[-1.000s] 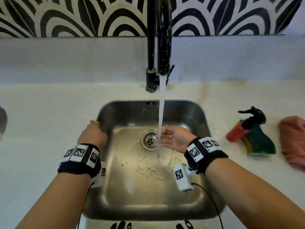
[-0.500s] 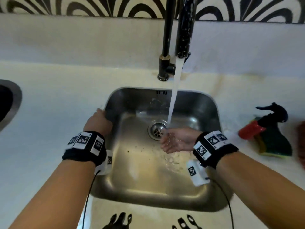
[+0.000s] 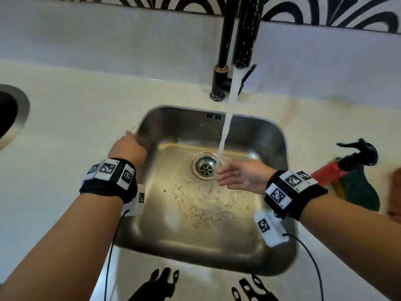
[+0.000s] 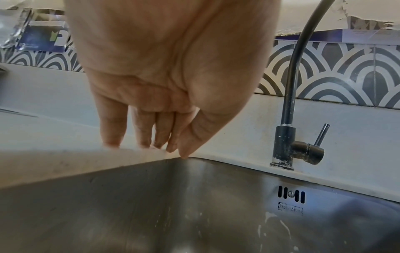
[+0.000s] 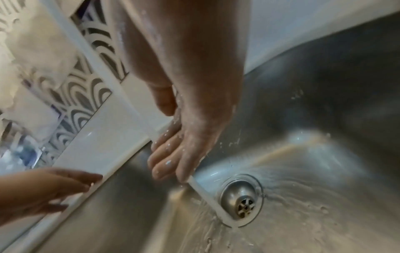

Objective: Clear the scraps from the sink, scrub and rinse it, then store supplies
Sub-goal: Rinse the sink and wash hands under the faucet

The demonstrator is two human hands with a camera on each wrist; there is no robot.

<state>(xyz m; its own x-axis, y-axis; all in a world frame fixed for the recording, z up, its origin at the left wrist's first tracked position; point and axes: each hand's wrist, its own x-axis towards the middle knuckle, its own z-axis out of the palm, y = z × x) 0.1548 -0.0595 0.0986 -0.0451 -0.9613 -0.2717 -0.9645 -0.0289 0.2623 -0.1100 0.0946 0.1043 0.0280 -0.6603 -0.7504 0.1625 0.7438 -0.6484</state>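
Water (image 3: 227, 118) streams from the black tap (image 3: 245, 33) into the steel sink (image 3: 165, 242) and lands beside the drain (image 3: 205, 167). My right hand (image 3: 236, 175) is held flat, palm up, under the stream, fingers straight and wet, holding nothing; the right wrist view shows its fingers (image 5: 171, 154) at the water. My left hand (image 3: 128, 146) rests on the sink's left rim, fingers (image 4: 138, 130) straight and together on the white counter (image 3: 65, 127) edge. Small scraps and foam (image 3: 206, 209) lie scattered on the sink floor.
A red spray bottle (image 3: 338, 168) with a black trigger lies on a green and yellow sponge (image 3: 358, 190) right of the sink. A pink cloth (image 3: 395, 192) shows at the right edge. A round steel-rimmed opening (image 3: 13, 114) sits in the counter far left.
The head view has dropped and drawn closer to the sink. My right hand has turned flatter, palm up, under the stream. My left hand stays on the rim.
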